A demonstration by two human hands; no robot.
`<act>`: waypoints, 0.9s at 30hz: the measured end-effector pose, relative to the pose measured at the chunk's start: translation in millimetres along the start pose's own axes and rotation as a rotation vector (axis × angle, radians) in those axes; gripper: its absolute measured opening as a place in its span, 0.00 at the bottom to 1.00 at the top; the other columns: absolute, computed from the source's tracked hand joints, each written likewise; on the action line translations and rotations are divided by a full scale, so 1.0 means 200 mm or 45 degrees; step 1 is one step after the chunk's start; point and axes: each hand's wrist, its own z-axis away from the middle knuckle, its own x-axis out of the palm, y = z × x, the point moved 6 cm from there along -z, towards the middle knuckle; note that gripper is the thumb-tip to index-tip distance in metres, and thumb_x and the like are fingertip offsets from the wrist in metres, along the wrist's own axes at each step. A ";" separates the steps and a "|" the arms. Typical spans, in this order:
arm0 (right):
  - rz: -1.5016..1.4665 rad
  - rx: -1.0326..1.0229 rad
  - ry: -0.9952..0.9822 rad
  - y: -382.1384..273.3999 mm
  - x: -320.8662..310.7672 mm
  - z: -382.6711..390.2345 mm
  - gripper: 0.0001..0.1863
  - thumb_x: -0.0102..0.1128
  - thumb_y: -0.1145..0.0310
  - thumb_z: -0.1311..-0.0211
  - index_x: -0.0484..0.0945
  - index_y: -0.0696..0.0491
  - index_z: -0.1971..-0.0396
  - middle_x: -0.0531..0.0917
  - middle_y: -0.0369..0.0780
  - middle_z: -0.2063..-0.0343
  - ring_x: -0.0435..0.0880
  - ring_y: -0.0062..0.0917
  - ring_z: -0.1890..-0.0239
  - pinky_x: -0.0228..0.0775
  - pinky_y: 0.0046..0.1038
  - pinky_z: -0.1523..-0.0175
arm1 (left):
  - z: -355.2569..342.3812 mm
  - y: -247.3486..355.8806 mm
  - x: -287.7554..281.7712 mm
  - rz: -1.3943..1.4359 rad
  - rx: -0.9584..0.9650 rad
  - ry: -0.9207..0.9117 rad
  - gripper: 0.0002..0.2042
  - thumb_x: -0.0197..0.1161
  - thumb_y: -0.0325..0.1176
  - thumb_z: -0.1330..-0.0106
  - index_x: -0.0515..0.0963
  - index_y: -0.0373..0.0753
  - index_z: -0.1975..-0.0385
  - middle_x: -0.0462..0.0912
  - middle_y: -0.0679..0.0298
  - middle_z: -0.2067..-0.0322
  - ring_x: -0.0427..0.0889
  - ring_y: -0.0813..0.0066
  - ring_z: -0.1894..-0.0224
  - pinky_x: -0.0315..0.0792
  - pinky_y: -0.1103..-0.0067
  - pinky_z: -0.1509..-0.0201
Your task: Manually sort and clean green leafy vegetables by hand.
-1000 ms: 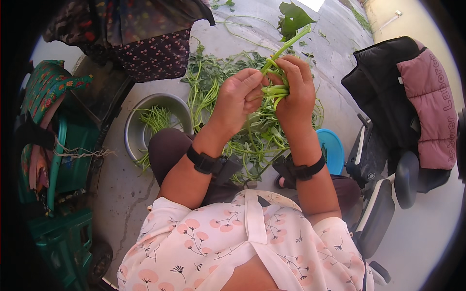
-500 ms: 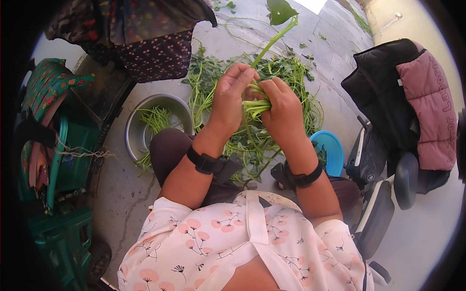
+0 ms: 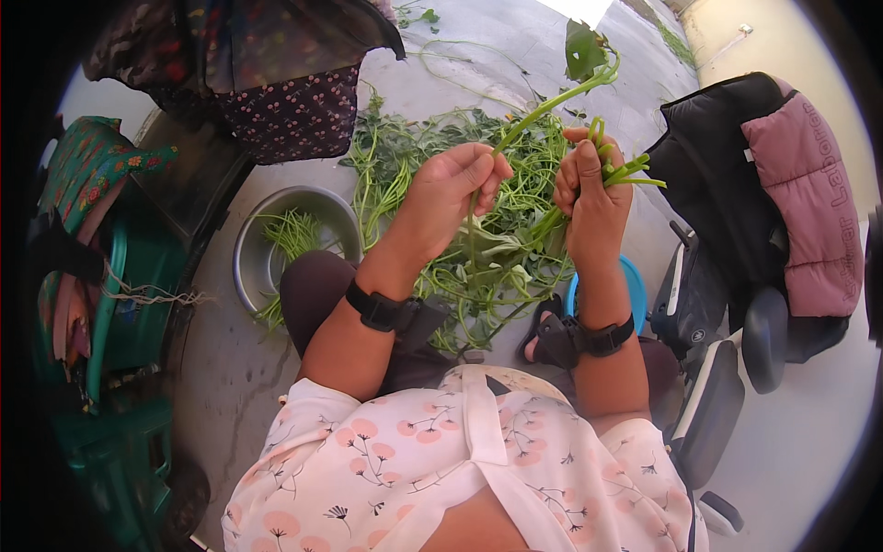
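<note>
Between its thumb and fingers my left hand pinches a long green leaf stalk. The stalk slants up to the right and carries a green leaf near its far end. My right hand is closed round a bunch of green stems, whose ends stick out past the thumb. Leaves hang from below that fist. Under both hands a loose heap of leafy green vines covers the floor.
To the left, a steel basin holds thin green stems. A blue basin is partly hidden behind my right forearm. Parked scooters flank me, one with a green crate, the other with a black and pink padded cover.
My hands have come apart. The right hand has moved right with the stem bunch, while the left still holds the stalk, now tilted further right.
</note>
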 end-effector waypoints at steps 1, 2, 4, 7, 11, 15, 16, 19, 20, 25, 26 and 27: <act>0.001 -0.005 0.006 -0.03 0.02 -0.01 0.14 0.51 0.61 0.28 0.71 0.59 0.57 0.64 0.28 0.80 0.61 0.09 0.82 0.52 0.15 0.79 | 0.01 -0.01 0.01 -0.046 -0.026 -0.046 0.09 0.52 0.34 0.28 0.76 0.36 0.65 0.71 0.72 0.76 0.68 0.84 0.74 0.63 0.86 0.68; -0.051 0.001 -0.008 -0.06 0.05 -0.01 0.15 0.52 0.60 0.29 0.71 0.59 0.56 0.62 0.28 0.81 0.58 0.09 0.83 0.49 0.14 0.79 | 0.01 -0.01 0.02 -0.092 -0.051 -0.092 0.10 0.52 0.34 0.28 0.76 0.35 0.64 0.71 0.72 0.76 0.68 0.84 0.73 0.64 0.86 0.68; -0.113 0.021 -0.022 -0.09 0.08 -0.01 0.16 0.55 0.60 0.31 0.71 0.58 0.54 0.61 0.26 0.83 0.56 0.09 0.84 0.46 0.14 0.80 | 0.01 -0.01 0.06 -0.233 -0.084 -0.123 0.09 0.52 0.33 0.28 0.76 0.35 0.63 0.72 0.72 0.75 0.69 0.84 0.73 0.64 0.86 0.68; -0.119 0.058 -0.010 -0.04 0.07 0.00 0.09 0.58 0.67 0.33 0.75 0.57 0.62 0.68 0.27 0.82 0.64 0.10 0.82 0.54 0.17 0.78 | 0.02 -0.02 0.09 -0.385 -0.076 -0.143 0.09 0.53 0.33 0.28 0.76 0.35 0.61 0.73 0.72 0.74 0.70 0.84 0.73 0.65 0.86 0.67; 0.349 -0.042 -0.025 0.03 0.12 0.02 0.06 0.60 0.70 0.36 0.75 0.57 0.68 0.73 0.30 0.81 0.71 0.13 0.79 0.61 0.18 0.75 | 0.02 -0.01 0.09 -0.308 0.075 -0.031 0.09 0.53 0.36 0.28 0.77 0.37 0.59 0.74 0.72 0.74 0.69 0.86 0.74 0.64 0.87 0.69; 0.706 -0.244 -0.067 0.00 0.18 0.04 0.08 0.63 0.70 0.39 0.74 0.58 0.71 0.78 0.34 0.80 0.73 0.14 0.77 0.65 0.22 0.72 | 0.02 -0.03 0.04 -0.215 -0.016 0.081 0.10 0.55 0.38 0.28 0.77 0.39 0.60 0.73 0.72 0.75 0.68 0.88 0.76 0.62 0.89 0.72; 0.554 -0.120 -0.038 0.01 0.18 0.05 0.09 0.63 0.68 0.38 0.75 0.56 0.71 0.76 0.32 0.79 0.69 0.12 0.77 0.61 0.20 0.73 | 0.02 -0.04 0.02 -0.170 -0.016 0.121 0.09 0.56 0.38 0.29 0.76 0.39 0.62 0.73 0.73 0.76 0.67 0.88 0.77 0.61 0.89 0.73; 0.476 -0.041 -0.019 0.04 0.17 0.04 0.09 0.62 0.66 0.37 0.75 0.55 0.70 0.73 0.29 0.79 0.64 0.10 0.78 0.56 0.17 0.74 | 0.01 -0.06 -0.01 -0.089 -0.006 0.151 0.08 0.58 0.37 0.30 0.77 0.39 0.63 0.73 0.73 0.77 0.66 0.89 0.77 0.60 0.89 0.75; 0.549 -0.087 -0.031 0.04 0.18 0.04 0.09 0.62 0.66 0.36 0.75 0.55 0.70 0.72 0.28 0.79 0.64 0.10 0.78 0.56 0.17 0.75 | 0.01 -0.06 -0.02 -0.053 0.005 0.138 0.08 0.59 0.36 0.31 0.77 0.39 0.63 0.73 0.73 0.77 0.66 0.89 0.77 0.59 0.89 0.74; 0.598 -0.029 0.050 0.09 0.15 0.04 0.09 0.64 0.68 0.40 0.76 0.58 0.71 0.78 0.33 0.79 0.71 0.15 0.76 0.64 0.21 0.70 | 0.01 -0.05 -0.02 -0.113 0.078 0.262 0.07 0.60 0.33 0.32 0.78 0.36 0.62 0.73 0.74 0.77 0.66 0.89 0.77 0.58 0.89 0.75; 0.581 0.014 0.066 0.11 0.14 0.05 0.09 0.63 0.68 0.40 0.76 0.58 0.70 0.77 0.33 0.78 0.71 0.15 0.76 0.65 0.21 0.70 | 0.01 -0.04 -0.03 -0.148 0.131 0.286 0.08 0.60 0.32 0.32 0.78 0.35 0.61 0.73 0.74 0.78 0.65 0.90 0.77 0.58 0.89 0.75; 0.581 0.016 0.065 0.12 0.14 0.05 0.09 0.63 0.68 0.40 0.76 0.58 0.70 0.77 0.33 0.78 0.71 0.15 0.76 0.65 0.21 0.70 | 0.01 -0.04 -0.03 -0.148 0.131 0.288 0.08 0.60 0.32 0.32 0.78 0.35 0.61 0.73 0.74 0.78 0.65 0.90 0.77 0.58 0.89 0.75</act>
